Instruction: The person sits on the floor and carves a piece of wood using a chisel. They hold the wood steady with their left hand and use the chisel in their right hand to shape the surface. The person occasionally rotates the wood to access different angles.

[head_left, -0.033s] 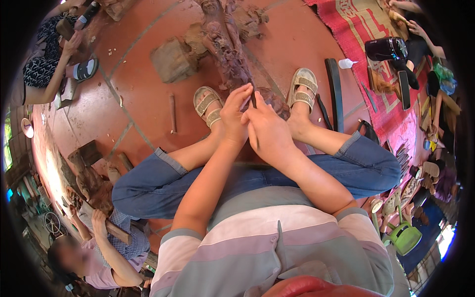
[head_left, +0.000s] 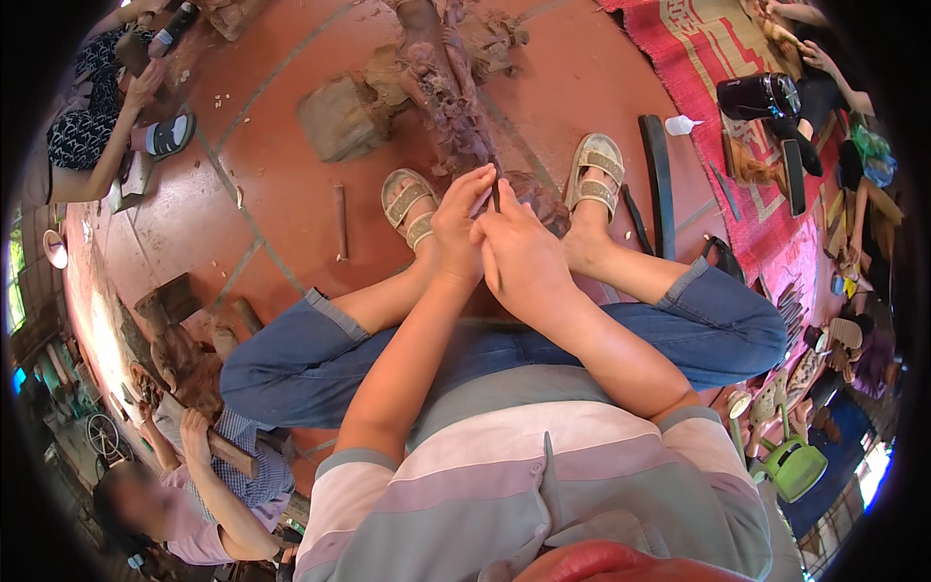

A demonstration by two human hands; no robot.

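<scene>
- Red-brown tiles with pale joints make up the floor (head_left: 281, 145), and a red patterned mat (head_left: 648, 34) is spread on the right.
- The carved wood piece (head_left: 451, 107), dense with relief, extends away from the person, its near end between the sandalled feet, just beyond the fingertips.
- The right hand (head_left: 524, 257) is curled around a slender dark tool (head_left: 497, 197), whose shaft shows between the two hands; whether its tip meets the wood cannot be made out.
- The left hand (head_left: 458, 228) lies against the right, fingers bent forward beside the shaft; whether it grips too or only steadies, I cannot tell.
- For good control, I would let the right hand supply the push and the left guide the shaft, in short, light strokes.
- Fine relief like this probably chips easily, so a shallow angle along the grain seems wiser than force.
- Fingers are best kept behind the cutting end, and the feet, so near the carving, out of any slip's path.
- A wood block (head_left: 339, 121) sits left of the carving; a dark curved bar (head_left: 657, 184) lies beyond the right foot.
</scene>
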